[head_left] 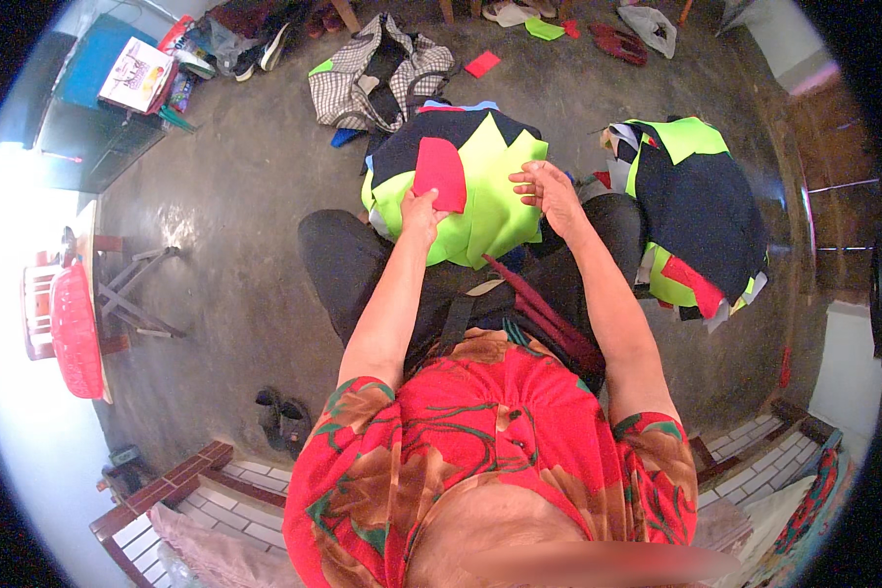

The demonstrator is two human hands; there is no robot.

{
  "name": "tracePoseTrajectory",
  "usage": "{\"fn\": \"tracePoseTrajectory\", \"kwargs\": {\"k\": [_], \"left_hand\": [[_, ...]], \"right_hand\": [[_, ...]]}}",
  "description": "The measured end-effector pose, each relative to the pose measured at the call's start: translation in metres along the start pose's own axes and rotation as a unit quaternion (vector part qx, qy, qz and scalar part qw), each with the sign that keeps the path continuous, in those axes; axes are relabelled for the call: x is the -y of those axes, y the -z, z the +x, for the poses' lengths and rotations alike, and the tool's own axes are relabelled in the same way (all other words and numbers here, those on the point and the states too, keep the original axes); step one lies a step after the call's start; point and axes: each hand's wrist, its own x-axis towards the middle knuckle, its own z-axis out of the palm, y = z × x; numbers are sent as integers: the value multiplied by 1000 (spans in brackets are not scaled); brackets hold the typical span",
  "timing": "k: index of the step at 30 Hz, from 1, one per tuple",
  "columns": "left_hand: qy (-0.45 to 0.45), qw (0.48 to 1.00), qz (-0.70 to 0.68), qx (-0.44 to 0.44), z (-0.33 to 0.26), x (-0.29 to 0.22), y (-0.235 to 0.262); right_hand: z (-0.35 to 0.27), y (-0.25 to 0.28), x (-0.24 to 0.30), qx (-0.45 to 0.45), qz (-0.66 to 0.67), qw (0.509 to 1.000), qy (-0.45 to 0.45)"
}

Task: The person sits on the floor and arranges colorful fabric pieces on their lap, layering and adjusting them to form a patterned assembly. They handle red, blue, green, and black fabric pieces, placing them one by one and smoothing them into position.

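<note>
My left hand (422, 212) is closed on the lower edge of a red piece of cloth (441, 172), its fingers and thumb pinching the lower left corner. The red piece lies against a heap of cut cloth in front of my knees. Bright yellow-green cloth (490, 220) covers much of that heap, with dark navy cloth (394, 147) behind it. At the heap's right side my right hand (553, 196) hovers close to the yellow-green cloth, fingers apart and slightly bent. Nothing shows between them.
A second heap of dark navy cloth (715, 206) with yellow-green and red pieces lies to my right. A checked bag (343, 83) stands beyond the heap. A small red scrap (482, 65) is on the floor. Left are a red plastic basin (74, 333) and a folding stand (132, 294).
</note>
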Motion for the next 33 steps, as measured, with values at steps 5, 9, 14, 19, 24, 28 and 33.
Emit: {"fn": "tracePoseTrajectory", "kwargs": {"k": [5,9,14,19,24,28,33], "left_hand": [[-39,996,79,-8,-25,-6,-1],[-159,958,220,-95,-39,0,-1],[-433,678,582,-122,-57,-5,-8],[-457,535,707,-75,-66,1,-17],[-413,555,722,-29,-49,13,-3],[-399,558,727,-30,-50,12,-3],[-400,563,723,-21,-47,14,1]], "right_hand": [[3,4,-5,-3,2,1000,7],[2,4,-8,-14,17,1000,20],[2,4,-10,-9,18,999,32],[0,2,-9,1,-6,999,45],[1,3,-9,12,-27,998,52],[-5,-1,-2,23,-28,996,78],[-27,17,38,-27,-81,966,242]]}}
